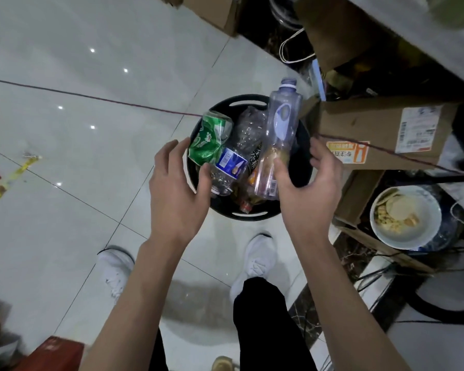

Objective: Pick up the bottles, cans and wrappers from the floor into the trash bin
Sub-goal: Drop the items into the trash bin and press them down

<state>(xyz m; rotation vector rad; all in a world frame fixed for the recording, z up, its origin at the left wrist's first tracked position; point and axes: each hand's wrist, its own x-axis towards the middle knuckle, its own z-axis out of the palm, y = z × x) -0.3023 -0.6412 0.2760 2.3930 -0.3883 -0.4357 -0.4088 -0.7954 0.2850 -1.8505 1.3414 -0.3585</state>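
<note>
A black trash bin (250, 217) stands on the tiled floor in front of my feet. Inside lie a crushed green can (210, 139), a clear bottle with a blue label (230, 162) and other crumpled plastic. A tall clear bottle with a purple cap (282, 121) sticks up out of the bin at the right. My left hand (176, 191) hovers over the bin's left rim, fingers spread, thumb against the blue-label bottle. My right hand (307, 191) is over the right rim, fingers loose, thumb touching the tall bottle's lower end. Yellow wrappers (18, 171) lie on the floor at far left.
Cardboard boxes (381, 127) crowd the bin's right side under a counter. A white bowl with food scraps (406, 218) and dark cables sit lower right. A thin red string (91, 97) crosses the floor. A red box (51, 352) is bottom left.
</note>
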